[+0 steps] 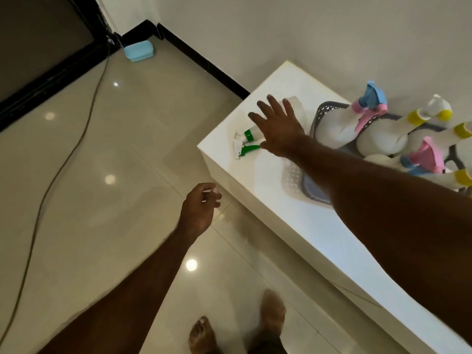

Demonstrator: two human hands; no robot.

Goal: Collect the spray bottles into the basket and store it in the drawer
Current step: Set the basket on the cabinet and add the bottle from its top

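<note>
Right hand: the right hand [277, 126] is stretched out with fingers spread and straight, over a white plastic spray bottle with a green trigger and collar [251, 139] that lies on its side; it grips nothing, and contact cannot be confirmed.
Left hand: the left hand [200, 208] hangs off the cabinet's edge, fingers loosely curled, holding nothing.
Target bottle: under the right palm, nozzle toward the thumb side, on the glossy white cabinet top [268, 190].
Basket: the grey perforated plastic basket [320, 111] stands just beside the right wrist, on the forearm's outer side.
Basket contents: several white spray bottles with pink-and-blue or yellow fittings [339, 125] already fill it, nozzles up.
Drawer: not identifiable in this view.
Stage: judged to be the last loose bottle; storing not yet begun.
Recommended method: close the fingers round the bottle's body rather than the trigger, lift clear of the rim, and seat it in a gap between the others.
Risk: a crowded basket may tip a neighbour.
</note>
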